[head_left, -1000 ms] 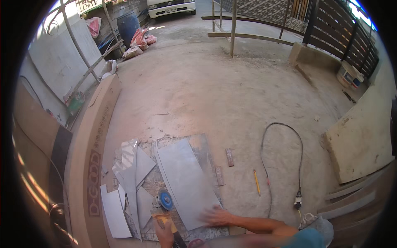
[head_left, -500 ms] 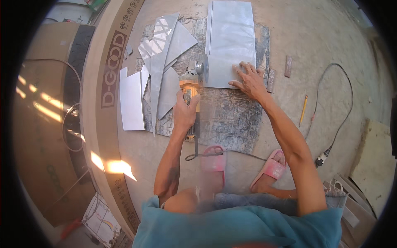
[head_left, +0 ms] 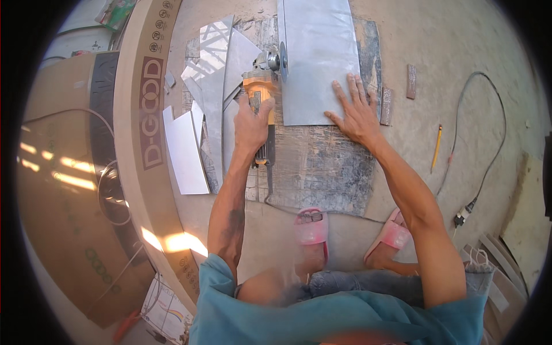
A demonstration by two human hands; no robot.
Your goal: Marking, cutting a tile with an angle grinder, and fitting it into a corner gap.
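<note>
Dusty beige concrete floor (head_left: 428, 49) surrounds you; your left hand (head_left: 252, 125) grips the orange-and-black angle grinder (head_left: 260, 85); your right hand (head_left: 357, 116), apart, spreads near-right on the grey rectangular tile (head_left: 319, 54), likely steadying it.

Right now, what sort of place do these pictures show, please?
Probably a makeshift floor-level cutting spot, perhaps outdoors: an angle grinder in the left hand, a grey panel under the right hand, and angular offcuts nearby.
</note>
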